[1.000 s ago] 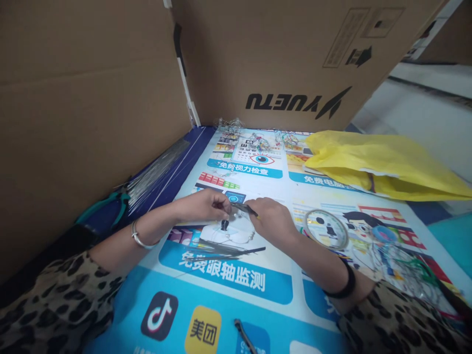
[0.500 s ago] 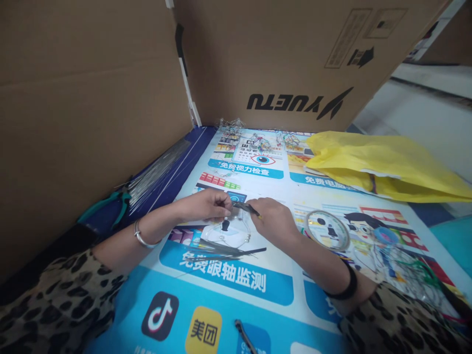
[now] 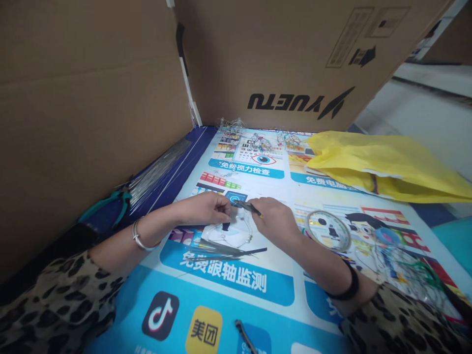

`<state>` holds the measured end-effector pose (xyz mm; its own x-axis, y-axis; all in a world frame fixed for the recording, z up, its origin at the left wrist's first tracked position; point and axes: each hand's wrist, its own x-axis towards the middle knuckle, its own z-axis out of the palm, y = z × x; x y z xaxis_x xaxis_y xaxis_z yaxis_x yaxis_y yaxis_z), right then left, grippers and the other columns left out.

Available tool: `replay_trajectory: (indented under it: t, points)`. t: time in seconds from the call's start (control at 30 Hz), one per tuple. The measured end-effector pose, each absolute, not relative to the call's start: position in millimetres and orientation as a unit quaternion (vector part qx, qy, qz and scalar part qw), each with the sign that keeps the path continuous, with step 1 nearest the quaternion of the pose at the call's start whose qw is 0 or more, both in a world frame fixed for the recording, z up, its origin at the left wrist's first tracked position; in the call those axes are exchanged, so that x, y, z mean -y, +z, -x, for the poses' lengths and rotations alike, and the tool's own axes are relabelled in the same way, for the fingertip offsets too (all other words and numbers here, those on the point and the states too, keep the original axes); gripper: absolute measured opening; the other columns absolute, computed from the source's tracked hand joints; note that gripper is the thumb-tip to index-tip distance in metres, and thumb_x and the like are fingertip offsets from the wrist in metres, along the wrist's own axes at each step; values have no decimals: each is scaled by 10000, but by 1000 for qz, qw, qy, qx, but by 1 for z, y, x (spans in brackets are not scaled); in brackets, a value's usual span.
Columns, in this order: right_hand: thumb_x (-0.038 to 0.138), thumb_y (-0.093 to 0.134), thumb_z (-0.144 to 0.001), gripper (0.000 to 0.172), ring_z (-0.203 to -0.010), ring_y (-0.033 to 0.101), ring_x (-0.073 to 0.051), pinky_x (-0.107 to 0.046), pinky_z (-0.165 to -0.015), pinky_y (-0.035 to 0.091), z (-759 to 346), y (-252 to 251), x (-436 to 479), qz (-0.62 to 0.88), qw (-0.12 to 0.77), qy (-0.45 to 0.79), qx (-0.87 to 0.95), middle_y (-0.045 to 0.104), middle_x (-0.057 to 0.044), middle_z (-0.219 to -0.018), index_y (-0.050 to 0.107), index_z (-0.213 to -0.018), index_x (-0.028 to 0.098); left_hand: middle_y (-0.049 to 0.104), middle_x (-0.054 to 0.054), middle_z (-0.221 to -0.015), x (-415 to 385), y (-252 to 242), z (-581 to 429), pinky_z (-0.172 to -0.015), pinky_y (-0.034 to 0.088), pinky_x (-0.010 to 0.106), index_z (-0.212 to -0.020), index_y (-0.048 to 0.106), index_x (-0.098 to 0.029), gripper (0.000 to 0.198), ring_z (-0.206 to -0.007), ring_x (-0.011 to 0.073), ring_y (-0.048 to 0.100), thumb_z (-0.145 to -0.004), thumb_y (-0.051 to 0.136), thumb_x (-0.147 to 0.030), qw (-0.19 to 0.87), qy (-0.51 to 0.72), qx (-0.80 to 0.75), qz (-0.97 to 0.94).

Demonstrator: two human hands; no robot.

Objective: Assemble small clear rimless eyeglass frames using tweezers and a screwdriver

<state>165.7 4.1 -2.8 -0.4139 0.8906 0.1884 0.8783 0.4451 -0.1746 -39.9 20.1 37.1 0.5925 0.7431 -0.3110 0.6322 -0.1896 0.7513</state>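
My left hand (image 3: 205,208) pinches the top of a thin wire loop strung with small beads (image 3: 231,235), which hangs down onto the printed blue table cover (image 3: 228,290). My right hand (image 3: 275,219) is closed on a slim dark tool (image 3: 248,207) whose tip meets the wire at my left fingertips. A small black piece (image 3: 225,226) sits inside the loop. Just below it lies a bundle of thin metal wires (image 3: 224,250).
Cardboard walls (image 3: 84,98) close off the left and back. Teal-handled pliers (image 3: 105,202) and long straight wires (image 3: 157,169) lie at the left. A yellow plastic bag (image 3: 379,164), a wire coil (image 3: 328,228), tangled wire pieces (image 3: 405,268) and another tool (image 3: 245,337) surround the work.
Both hands have stayed in place, with only small finger shifts at the wire loop.
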Motion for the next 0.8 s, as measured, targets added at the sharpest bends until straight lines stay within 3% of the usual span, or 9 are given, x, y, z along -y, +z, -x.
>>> replay_trajectory:
  t: [0.2,0.53,0.8]
  points:
    - [231,448,-823,222,-832,541,-159,-246,-659,348,-167,-2,-4,523,120,13,844,635,-31,-864,596,-989,236,476,-42,-517,-21,34,40,-418,267,179,-724,567,-146,176,-442,59,371,-719,575,-323,497,93,-455,-733]
    - [193,442,-817,209,-797,523,-166,-258,-667,330,-167,-3,-2,500,120,-19,858,629,-28,-791,612,-935,229,477,-47,-508,-24,35,41,-406,281,166,-693,535,-141,151,-432,49,390,-716,590,-279,539,109,-434,-714]
    - [217,433,-825,233,-807,535,-159,-253,-648,339,-169,-2,-4,521,124,-8,844,634,-27,-842,600,-987,240,459,-52,-489,-25,32,44,-376,262,163,-747,529,-147,104,-399,47,372,-725,565,-242,552,98,-443,-700]
